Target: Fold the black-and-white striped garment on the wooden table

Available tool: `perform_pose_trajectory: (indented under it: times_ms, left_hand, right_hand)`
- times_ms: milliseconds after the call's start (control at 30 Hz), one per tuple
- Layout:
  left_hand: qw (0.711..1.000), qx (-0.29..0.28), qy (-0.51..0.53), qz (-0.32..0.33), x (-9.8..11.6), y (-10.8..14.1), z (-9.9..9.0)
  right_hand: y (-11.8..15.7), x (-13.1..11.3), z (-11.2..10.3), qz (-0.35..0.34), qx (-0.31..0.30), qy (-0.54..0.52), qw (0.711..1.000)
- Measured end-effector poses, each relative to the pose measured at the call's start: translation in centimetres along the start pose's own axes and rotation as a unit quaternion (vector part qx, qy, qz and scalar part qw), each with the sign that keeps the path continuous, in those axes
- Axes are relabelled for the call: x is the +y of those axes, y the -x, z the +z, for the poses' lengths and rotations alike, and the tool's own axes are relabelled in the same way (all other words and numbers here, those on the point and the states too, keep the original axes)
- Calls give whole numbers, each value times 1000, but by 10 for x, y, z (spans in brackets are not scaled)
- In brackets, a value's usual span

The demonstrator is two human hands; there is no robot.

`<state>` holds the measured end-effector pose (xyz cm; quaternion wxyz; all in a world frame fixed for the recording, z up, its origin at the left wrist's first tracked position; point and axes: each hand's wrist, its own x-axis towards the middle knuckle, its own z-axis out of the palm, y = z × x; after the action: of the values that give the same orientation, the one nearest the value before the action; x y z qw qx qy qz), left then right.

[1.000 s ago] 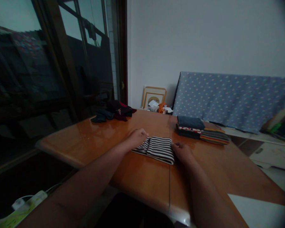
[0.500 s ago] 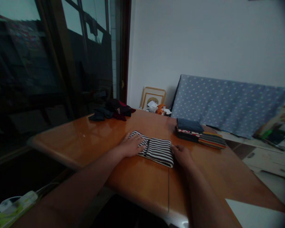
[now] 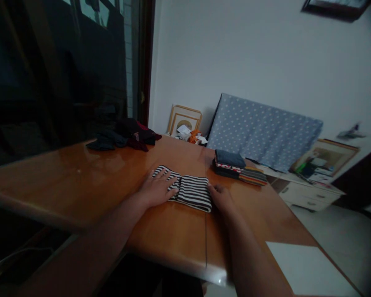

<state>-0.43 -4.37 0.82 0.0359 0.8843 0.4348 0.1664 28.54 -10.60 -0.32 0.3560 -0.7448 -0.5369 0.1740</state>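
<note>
Folded striped cloth [image 3: 190,189] lies flat mid-bench, both hands on it.

Left hand [image 3: 156,189] rests palm down, fingers spread, on the cloth's left fold. Right hand [image 3: 220,197] curls at the right edge; whether it pinches the fabric cannot be told. The cloth is soft, black-and-white banded, rectangular. The bench [image 3: 80,181] is glossy brown wood. A squared stack of folded garments [image 3: 235,167] sits well apart, behind.

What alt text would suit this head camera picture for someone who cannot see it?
Two hands press a folded black-and-white striped cloth on a wooden table: left hand flat on it, right hand at its edge. A stack of folded clothes lies beyond.
</note>
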Motion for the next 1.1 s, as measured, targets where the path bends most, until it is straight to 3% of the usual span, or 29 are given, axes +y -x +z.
perform_pose_trajectory:
  times_ms: [100, 267, 333, 400, 500, 567, 767, 933, 1100]
  left_hand:
    - [997, 37, 61, -14, -6, -3, -9]
    - [970, 153, 166, -93, -26, -7, -27]
    - [967, 162, 177, -87, -30, -6, -27]
    - [977, 134, 159, -42, -29, -4, -22]
    - [995, 37, 84, 33, -21, 2, -10]
    - [998, -8, 41, 50, -15, 4, -4]
    - [998, -9, 17, 52, -16, 5, 1]
    - [998, -14, 30, 56, -19, 6, 1]
    - [997, -14, 42, 60, -20, 7, 1]
  right_hand:
    - [2, -3, 0, 3, 3, 7, 1000]
    - [1, -2, 0, -1, 13, 34, 999]
    - [2, -2, 1, -6, 12, 36, 999]
    - [2, -3, 1, -6, 10, 43, 999]
    - [3, -3, 2, -2, 15, 51, 999]
    - [3, -3, 3, 0, 20, 57, 998]
    - [3, -3, 4, 18, 17, 55, 998]
    - [1, -12, -3, 50, -44, 24, 997]
    - [0, -25, -12, 153, -141, -26, 978]
